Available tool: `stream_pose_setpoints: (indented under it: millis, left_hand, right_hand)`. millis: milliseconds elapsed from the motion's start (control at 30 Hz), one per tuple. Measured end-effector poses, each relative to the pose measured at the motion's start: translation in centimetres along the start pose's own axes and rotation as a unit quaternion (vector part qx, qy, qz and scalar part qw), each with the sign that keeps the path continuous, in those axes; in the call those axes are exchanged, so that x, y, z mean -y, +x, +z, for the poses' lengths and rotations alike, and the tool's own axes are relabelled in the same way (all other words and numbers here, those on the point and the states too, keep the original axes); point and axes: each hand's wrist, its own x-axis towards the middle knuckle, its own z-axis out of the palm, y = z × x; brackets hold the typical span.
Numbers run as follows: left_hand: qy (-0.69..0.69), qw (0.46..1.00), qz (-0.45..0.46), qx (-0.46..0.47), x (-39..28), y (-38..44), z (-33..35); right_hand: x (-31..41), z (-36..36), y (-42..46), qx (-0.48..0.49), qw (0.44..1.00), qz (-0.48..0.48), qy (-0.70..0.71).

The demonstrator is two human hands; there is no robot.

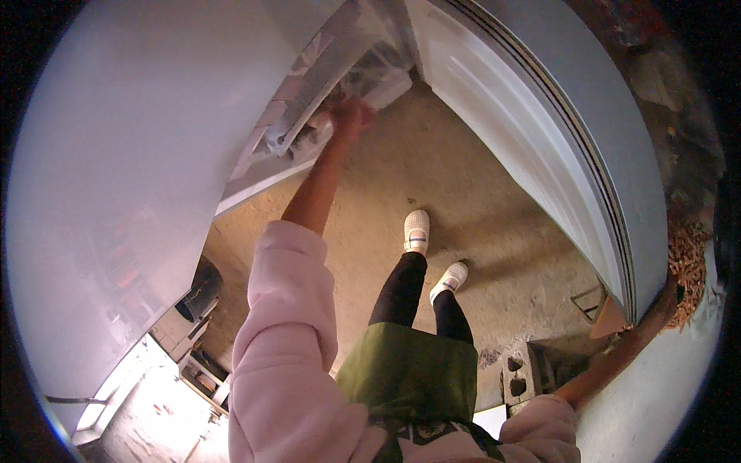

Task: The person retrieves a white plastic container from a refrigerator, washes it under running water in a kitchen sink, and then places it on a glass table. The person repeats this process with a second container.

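Before me stands a refrigerator, its cabinet side point(133, 116) at the left and its door point(521, 133) swung out to the right. My left hand point(353, 116) reaches into the cabinet, blurred, beside a clear drawer or bin point(393, 87). Whether its fingers grip anything is unclear. Just below it, a whitish plastic bag point(278, 140) shows inside. At the far right, my right hand point(668, 295) is by the outer face of the door, near its bottom corner. It is dark there, and the fingers cannot be made out.
The concrete floor point(370, 202) lies under my white shoes point(417, 228). A hollow concrete block point(518, 376) sits at the lower right, near a triangular metal frame point(586, 304). Beyond the door is a heap of small reddish-brown pieces point(688, 272). A black bucket point(200, 289) stands left.
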Motion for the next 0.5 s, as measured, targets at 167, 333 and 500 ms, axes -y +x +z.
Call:
stream_pose_setpoints:
  millis: [167, 333, 500]
  left_hand:
    - [0.461, 0.868, 0.143, 0.112, -1.0, -4.8, 4.0]
    - [0.273, 0.944, 0.183, 0.02, 2.9, 0.0, -1.4]
    - [0.152, 0.983, 0.089, 0.058, -1.7, -0.3, 0.6]
  right_hand:
    - [-0.8, 0.0, 0.2, -0.004, 1.0, 0.0, 0.002]
    - [-0.1, 0.3, 1.0, 0.01, 1.0, -0.007, 0.009]
    - [-0.5, 0.0, 0.4, 0.006, 1.0, -0.002, 0.008]
